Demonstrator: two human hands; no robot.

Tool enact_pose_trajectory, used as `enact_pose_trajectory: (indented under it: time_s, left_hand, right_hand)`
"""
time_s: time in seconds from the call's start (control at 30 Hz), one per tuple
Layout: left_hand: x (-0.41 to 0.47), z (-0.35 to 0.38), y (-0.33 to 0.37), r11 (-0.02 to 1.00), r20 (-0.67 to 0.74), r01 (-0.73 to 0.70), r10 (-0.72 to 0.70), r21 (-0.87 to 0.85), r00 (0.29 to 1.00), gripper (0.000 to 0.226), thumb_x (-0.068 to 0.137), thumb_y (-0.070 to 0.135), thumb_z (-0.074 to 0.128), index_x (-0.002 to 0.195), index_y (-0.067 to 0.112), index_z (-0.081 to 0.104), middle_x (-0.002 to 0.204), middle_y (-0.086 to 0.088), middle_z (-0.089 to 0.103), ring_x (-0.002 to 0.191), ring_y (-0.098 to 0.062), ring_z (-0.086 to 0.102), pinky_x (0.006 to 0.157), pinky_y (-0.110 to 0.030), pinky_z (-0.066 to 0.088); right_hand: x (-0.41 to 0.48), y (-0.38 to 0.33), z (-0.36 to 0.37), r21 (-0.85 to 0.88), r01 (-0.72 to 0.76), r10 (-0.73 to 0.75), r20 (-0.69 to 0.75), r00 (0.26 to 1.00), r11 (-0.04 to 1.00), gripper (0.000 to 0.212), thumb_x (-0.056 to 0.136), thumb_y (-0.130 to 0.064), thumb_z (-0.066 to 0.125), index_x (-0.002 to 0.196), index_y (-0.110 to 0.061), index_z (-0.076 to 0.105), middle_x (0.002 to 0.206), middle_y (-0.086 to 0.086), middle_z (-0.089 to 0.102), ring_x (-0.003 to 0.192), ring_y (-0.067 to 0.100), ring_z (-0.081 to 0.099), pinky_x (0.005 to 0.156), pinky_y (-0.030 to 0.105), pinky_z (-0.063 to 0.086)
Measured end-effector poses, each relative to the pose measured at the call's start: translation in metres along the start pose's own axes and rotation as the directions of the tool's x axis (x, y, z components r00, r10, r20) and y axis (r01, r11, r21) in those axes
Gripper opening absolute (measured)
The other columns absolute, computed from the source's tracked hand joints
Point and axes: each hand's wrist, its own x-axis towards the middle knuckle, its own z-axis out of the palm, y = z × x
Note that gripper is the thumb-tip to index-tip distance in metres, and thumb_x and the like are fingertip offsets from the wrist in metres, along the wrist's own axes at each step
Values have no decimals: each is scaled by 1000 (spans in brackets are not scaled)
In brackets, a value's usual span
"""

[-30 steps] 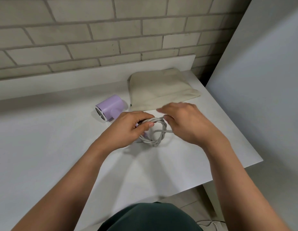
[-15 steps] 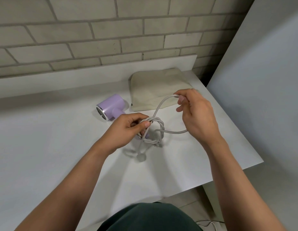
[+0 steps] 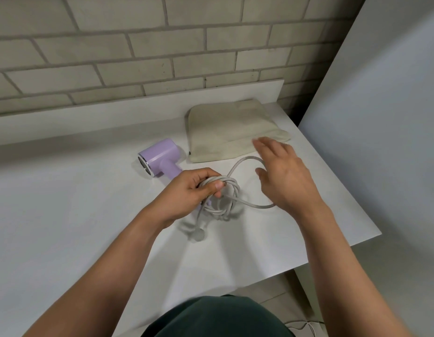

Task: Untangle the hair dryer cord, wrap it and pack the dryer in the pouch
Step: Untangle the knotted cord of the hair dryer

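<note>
On the bench (image 3: 65, 215), left hand (image 3: 189, 190) fingers grip the part-coiled cord (image 3: 232, 189); right hand (image 3: 284, 176) fingers spread wide; dryer (image 3: 160, 156) outside pouch (image 3: 225, 127).

Dark green garment (image 3: 218, 317) low in view; both forearms (image 3: 128, 254) bare

a plain indoor corner, most like a home room, though that cannot be settled. a bare white table (image 3: 65, 215) stands against a pale brick wall (image 3: 162, 45) behind it. a smooth white panel (image 3: 381, 117) closes off its right side, and tiled floor (image 3: 279, 287) shows below its near edge. on the table lie household things: a lilac hair dryer (image 3: 160, 156), its grey cord (image 3: 231, 190) and a beige cloth pouch (image 3: 230, 127).
</note>
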Motion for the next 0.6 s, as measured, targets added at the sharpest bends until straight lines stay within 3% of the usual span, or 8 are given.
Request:
enact_pose_trajectory:
  time_s: [0.03,0.1,0.17,0.23,0.33,0.4,0.43,0.6]
  left_hand:
    - [-1,0,1,1000,4,-21,21,22,1000,13,103,25,62,101,18,73,88,-6,73,86,-43,65,82,-45,53]
    - [-3,0,3,996,15,-60,59,66,998,14,103,27,62,100,18,73,88,-5,73,88,-40,64,86,-52,53]
    - [-4,-1,4,995,6,-70,70,74,998,15,103,27,62,100,18,73,90,-4,74,89,-37,65,89,-54,52]
    - [-5,-3,4,996,-14,-64,65,63,998,15,103,28,62,101,20,75,94,-1,75,89,-28,67,91,-50,52]
    - [-5,-5,4,998,-49,-67,68,20,997,16,102,28,62,109,23,76,103,1,77,94,-12,68,91,-34,53]
    - [-5,-4,3,997,-62,-73,73,9,995,17,102,28,62,112,23,75,104,-1,76,94,-17,69,89,-30,53]
    - [-5,-4,2,997,-60,-75,76,8,995,17,102,28,62,112,23,75,104,-2,76,95,-21,69,89,-30,53]
    - [-5,1,1,997,-48,-73,74,39,996,14,102,24,63,108,24,75,98,3,75,84,-7,66,76,-18,52]
  right_hand:
    - [0,-2,1,1,103,-103,7,995,995,63,95,-16,65,154,-26,44,161,-4,41,143,29,40,103,48,44]
    - [2,-8,3,35,255,-256,62,965,966,55,97,-21,65,149,-33,51,158,-9,46,146,24,40,114,54,33]
    - [5,-11,4,44,305,-308,126,943,951,35,104,-26,56,138,-36,63,138,-12,63,137,18,50,121,57,21]
    - [6,-12,3,49,316,-320,115,941,948,31,106,-32,49,129,-36,69,117,-13,69,120,17,62,121,53,22]
    - [5,-13,-3,103,232,-239,69,969,967,31,106,-43,48,128,-39,69,113,-15,72,111,20,65,103,38,41]
    - [5,-10,-6,126,114,-118,20,993,985,30,106,-48,49,129,-44,67,111,-18,72,109,19,64,81,33,44]
    - [5,-8,-7,148,64,-64,-3,998,987,30,105,-49,48,130,-45,66,110,-18,72,109,17,64,78,33,44]
    - [4,-6,-11,241,-28,45,-64,997,970,28,107,-48,46,125,-39,66,101,-18,74,104,21,66,84,43,55]
